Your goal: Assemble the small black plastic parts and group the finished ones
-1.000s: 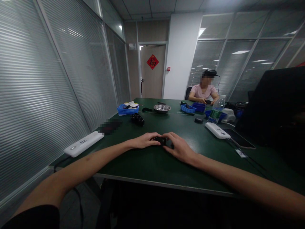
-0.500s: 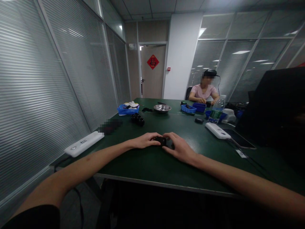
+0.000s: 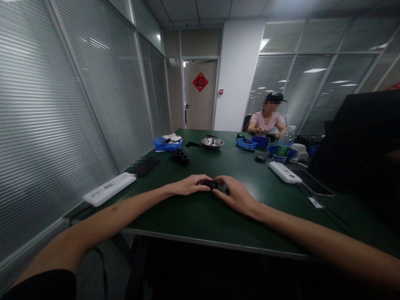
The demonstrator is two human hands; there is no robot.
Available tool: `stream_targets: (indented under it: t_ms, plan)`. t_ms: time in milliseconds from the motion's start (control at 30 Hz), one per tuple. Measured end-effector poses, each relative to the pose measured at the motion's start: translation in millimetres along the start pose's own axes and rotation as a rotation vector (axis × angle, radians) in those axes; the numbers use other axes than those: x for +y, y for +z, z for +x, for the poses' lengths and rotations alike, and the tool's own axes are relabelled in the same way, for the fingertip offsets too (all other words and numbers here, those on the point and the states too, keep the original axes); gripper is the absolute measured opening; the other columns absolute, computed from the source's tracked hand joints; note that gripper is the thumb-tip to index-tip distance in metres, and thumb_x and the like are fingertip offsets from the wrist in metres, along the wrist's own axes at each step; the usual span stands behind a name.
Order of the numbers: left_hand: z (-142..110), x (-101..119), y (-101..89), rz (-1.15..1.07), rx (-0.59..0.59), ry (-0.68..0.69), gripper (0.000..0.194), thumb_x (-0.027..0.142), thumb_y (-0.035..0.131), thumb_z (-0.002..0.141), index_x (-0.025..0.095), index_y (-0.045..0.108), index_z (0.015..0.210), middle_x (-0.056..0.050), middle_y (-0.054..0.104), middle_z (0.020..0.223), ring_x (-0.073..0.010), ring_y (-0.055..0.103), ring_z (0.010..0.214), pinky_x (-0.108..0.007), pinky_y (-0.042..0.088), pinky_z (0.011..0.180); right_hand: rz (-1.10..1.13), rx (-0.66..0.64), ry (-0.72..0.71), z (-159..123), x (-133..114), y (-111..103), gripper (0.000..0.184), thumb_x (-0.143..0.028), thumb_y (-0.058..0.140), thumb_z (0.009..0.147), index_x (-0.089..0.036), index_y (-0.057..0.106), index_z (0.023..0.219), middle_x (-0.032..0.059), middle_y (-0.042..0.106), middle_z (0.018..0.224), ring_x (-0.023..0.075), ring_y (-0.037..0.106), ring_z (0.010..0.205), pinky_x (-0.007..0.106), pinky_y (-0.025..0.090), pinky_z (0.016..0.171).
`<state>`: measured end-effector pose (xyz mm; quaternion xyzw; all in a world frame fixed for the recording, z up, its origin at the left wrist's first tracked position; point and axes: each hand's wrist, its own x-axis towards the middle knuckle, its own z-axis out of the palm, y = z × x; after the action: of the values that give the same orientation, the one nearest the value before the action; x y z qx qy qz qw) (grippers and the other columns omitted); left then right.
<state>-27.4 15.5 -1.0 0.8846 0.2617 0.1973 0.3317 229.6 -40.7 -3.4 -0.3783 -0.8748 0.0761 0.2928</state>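
Above the front half of the green table (image 3: 187, 214), a small dark, glossy, roundish object (image 3: 213, 184) sits between my hands. My left hand (image 3: 190, 184) is closed round its left side, thumb toward me and fingers on the far side. My right hand (image 3: 235, 193) pinches at its right end with thumb and bent fingertips. A dark bit shows under the right palm; what it is cannot be made out. The fingers hide much of the object, so its exact kind is unclear.
Several black, round, jar-like pieces (image 3: 180, 157) stand ahead to the left, near a blue basket (image 3: 168, 146). A metal bowl (image 3: 212, 143) lies farther back. Rightward are a bottle (image 3: 283, 148), a white power bank (image 3: 285, 172) and a phone (image 3: 314, 183). A person (image 3: 268, 121) sits across the table.
My hands stay in nearly the same place round the dark object, which seems slightly turned between the fingers. The person across has moved their hands a little. The view has shifted slightly.
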Motion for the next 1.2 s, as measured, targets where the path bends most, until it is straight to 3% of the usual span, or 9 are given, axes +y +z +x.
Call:
stream_targets:
  t_ms: [233, 433, 633, 733, 833, 1067, 1200]
  plan:
    - [0.3, -0.6, 0.4, 0.012, 0.012, 0.023, 0.044, 0.044, 0.062, 0.098, 0.019, 0.06, 0.133, -0.008, 0.065, 0.118, -0.0217, 0.061, 0.104, -0.032, 0.046, 0.089, 0.015, -0.006, -0.076, 0.4, -3.5, -1.7, 0.034, -0.024, 0.065, 0.095, -0.025, 0.056, 0.128, 0.0092, 0.062, 0.125, 0.0236, 0.064, 0.109, 0.041, 0.055, 0.093]
    - [0.4, 0.9, 0.3, -0.005, 0.013, 0.01, 0.046, 0.045, 0.063, 0.097, 0.017, 0.06, 0.134, -0.008, 0.065, 0.116, -0.019, 0.06, 0.096, -0.029, 0.046, 0.083, 0.015, -0.014, 0.034, 0.0, 1.0, 0.2, 0.031, -0.038, 0.065, 0.098, -0.023, 0.058, 0.124, 0.0074, 0.067, 0.109, 0.023, 0.065, 0.097, 0.04, 0.055, 0.085]
    - [0.1, 0.8, 0.0, 0.019, 0.024, 0.006, 0.046, 0.045, 0.063, 0.097, 0.017, 0.06, 0.133, -0.007, 0.064, 0.113, -0.0187, 0.058, 0.093, -0.028, 0.044, 0.08, 0.032, -0.008, -0.063, -0.1, 1.8, 2.0, 0.035, -0.023, 0.066, 0.095, -0.025, 0.056, 0.128, 0.0085, 0.062, 0.126, 0.0232, 0.064, 0.109, 0.041, 0.055, 0.094]
    - [-0.1, -0.3, -0.1, 0.018, 0.015, 0.002, 0.047, 0.046, 0.063, 0.097, 0.018, 0.059, 0.135, -0.007, 0.064, 0.113, -0.0182, 0.058, 0.091, -0.028, 0.044, 0.079, 0.02, 0.01, -0.033, -0.6, 1.0, 1.3, 0.04, -0.032, 0.07, 0.093, -0.025, 0.055, 0.129, 0.0085, 0.063, 0.123, 0.0246, 0.064, 0.109, 0.043, 0.054, 0.095]
    - [-0.3, -0.5, -0.4, 0.013, 0.004, -0.008, 0.049, 0.048, 0.062, 0.098, 0.019, 0.059, 0.137, -0.007, 0.064, 0.113, -0.0175, 0.057, 0.089, -0.027, 0.043, 0.076, 0.009, -0.009, 0.03, -0.5, 1.7, 1.2, 0.033, -0.041, 0.065, 0.098, -0.023, 0.057, 0.125, 0.0074, 0.067, 0.11, 0.0233, 0.065, 0.098, 0.042, 0.056, 0.087]
    - [-0.4, 1.6, -0.5, 0.011, 0.01, -0.005, 0.046, 0.047, 0.061, 0.098, 0.019, 0.059, 0.134, -0.007, 0.064, 0.113, -0.0188, 0.058, 0.093, -0.028, 0.044, 0.079, 0.013, -0.001, -0.057, 0.1, -0.1, -0.2, 0.033, -0.025, 0.066, 0.095, -0.025, 0.058, 0.126, 0.0085, 0.063, 0.123, 0.0232, 0.065, 0.106, 0.04, 0.056, 0.09]
    - [-1.2, 2.9, -0.7, 0.014, 0.01, -0.008, 0.046, 0.046, 0.061, 0.098, 0.019, 0.059, 0.135, -0.007, 0.064, 0.113, -0.0187, 0.059, 0.093, -0.029, 0.044, 0.08, 0.01, 0.018, -0.017, -0.8, 0.1, -0.5, 0.036, -0.035, 0.068, 0.095, -0.024, 0.056, 0.128, 0.0082, 0.064, 0.119, 0.023, 0.065, 0.101, 0.039, 0.057, 0.084]
